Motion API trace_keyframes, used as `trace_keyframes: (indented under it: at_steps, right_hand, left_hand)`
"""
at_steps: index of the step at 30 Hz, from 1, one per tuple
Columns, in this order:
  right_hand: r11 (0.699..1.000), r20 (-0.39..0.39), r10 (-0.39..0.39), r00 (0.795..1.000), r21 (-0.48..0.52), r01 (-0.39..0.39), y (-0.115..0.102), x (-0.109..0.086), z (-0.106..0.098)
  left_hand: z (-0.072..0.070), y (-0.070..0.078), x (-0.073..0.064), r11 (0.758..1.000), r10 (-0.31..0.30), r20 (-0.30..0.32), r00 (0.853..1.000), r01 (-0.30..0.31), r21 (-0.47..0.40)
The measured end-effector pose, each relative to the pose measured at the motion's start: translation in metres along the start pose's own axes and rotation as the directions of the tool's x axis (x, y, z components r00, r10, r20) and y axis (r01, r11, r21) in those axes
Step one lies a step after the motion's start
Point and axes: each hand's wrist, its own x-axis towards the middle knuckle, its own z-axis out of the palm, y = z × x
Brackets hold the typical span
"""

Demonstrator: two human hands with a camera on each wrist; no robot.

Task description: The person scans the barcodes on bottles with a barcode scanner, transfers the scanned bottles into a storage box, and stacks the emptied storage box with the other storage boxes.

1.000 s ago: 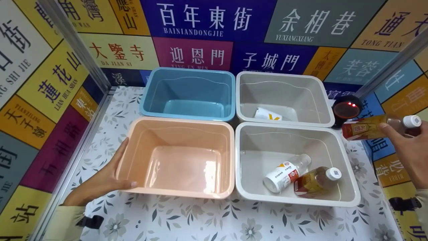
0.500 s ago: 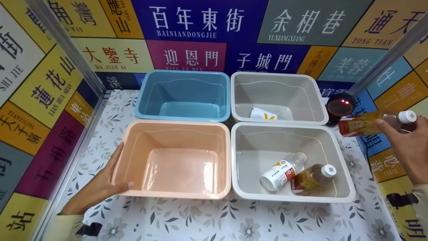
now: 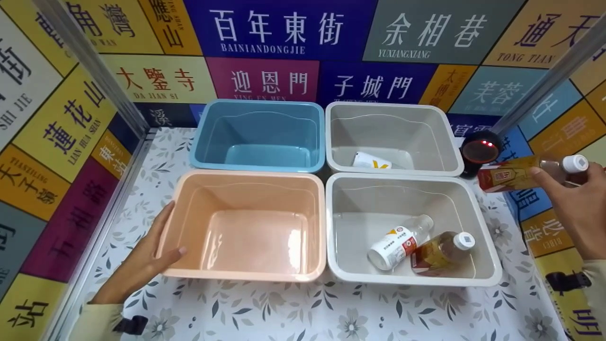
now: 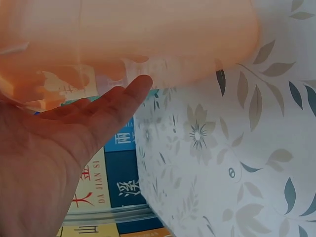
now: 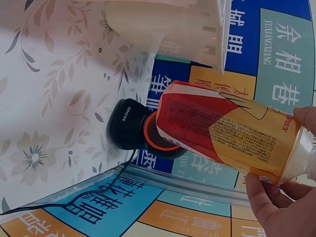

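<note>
At the right, my right hand point(image 3: 580, 201) grips a plastic drink bottle point(image 3: 513, 174) near its neck. The bottle has a red and yellow label and a white cap, and lies sideways. Its red base is close in front of a black scanner point(image 5: 139, 129) with an orange-red ring; red lights glow on it in the head view. My left hand point(image 3: 144, 258) rests at the left side of a peach plastic bin point(image 3: 248, 274). In the left wrist view its fingers point(image 4: 116, 106) lie fairly straight along the bin's outer wall. The thumb reaches over the front left corner.
A blue bin point(image 3: 258, 168) stands behind the peach one. The front grey bin point(image 3: 412, 280) holds a white-labelled bottle point(image 3: 394, 248) and a similar red-yellow bottle point(image 3: 438, 255). A white item point(image 3: 371, 160) lies in the rear grey bin point(image 3: 454, 142). Printed walls enclose the table.
The head view has shifted slightly, so the bins sit a little further left. My left thumb has lifted slightly at the bin's corner. The held bottle stays before the scanner.
</note>
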Motion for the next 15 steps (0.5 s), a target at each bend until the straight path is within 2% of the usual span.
trace_keyframes:
  at_steps: [9, 15]
  right_hand:
    - [0.999, -0.003, 0.001, 1.0, -0.036, -0.001, 0.0017, 0.0002, -0.0031]
    - [0.998, -0.016, -0.002, 1.0, -0.064, 0.001, -0.0024, -0.0029, -0.0061]
  left_hand:
    - [0.0001, -0.0041, 0.0025, 0.999, 0.01, 0.011, 1.0, -0.009, -0.042]
    - [-0.0032, -0.0019, 0.0024, 0.999, -0.016, 0.048, 0.999, 0.018, -0.05]
